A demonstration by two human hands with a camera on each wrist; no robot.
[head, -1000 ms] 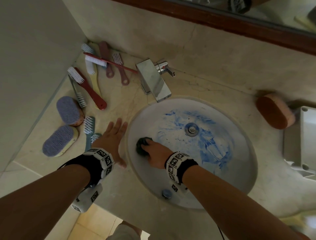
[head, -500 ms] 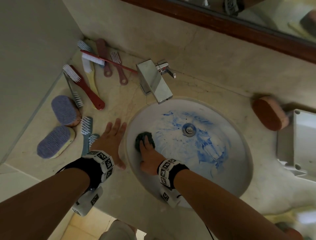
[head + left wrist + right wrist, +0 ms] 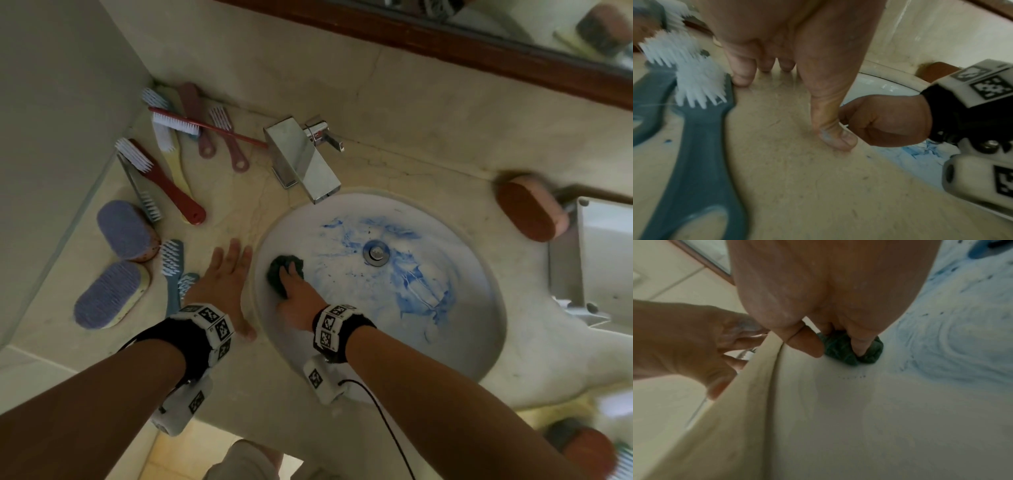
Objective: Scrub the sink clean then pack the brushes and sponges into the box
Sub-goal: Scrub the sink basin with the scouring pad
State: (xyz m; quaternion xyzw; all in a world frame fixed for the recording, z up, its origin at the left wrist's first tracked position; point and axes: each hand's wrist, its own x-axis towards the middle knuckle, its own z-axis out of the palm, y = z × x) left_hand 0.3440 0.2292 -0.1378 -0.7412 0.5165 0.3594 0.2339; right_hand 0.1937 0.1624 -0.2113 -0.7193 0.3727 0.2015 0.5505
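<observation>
The white round sink (image 3: 479,346) carries blue smears (image 3: 421,287) around and to the right of the drain (image 3: 376,255). My right hand (image 3: 296,291) presses a dark scrub pad (image 3: 279,269) against the sink's left wall, fingers curled over it. The right wrist view shows the pad (image 3: 840,352) under my fingertips (image 3: 861,345), on white basin just left of the smears. My left hand (image 3: 226,270) lies flat and empty on the counter at the sink's left rim; its thumb (image 3: 835,138) rests on the stone. The grey box (image 3: 603,246) stands at the right edge.
The chrome faucet (image 3: 305,161) overhangs the sink's back. Several brushes (image 3: 164,178) and two purple-topped sponges (image 3: 125,228) lie on the counter at the left. Two blue brushes (image 3: 171,267) touch my left hand. A brown sponge (image 3: 527,210) sits beside the box.
My right hand has rubbed the pad a little farther up the sink's left wall, and its wrist has swung left. The left hand stays flat in the same spot.
</observation>
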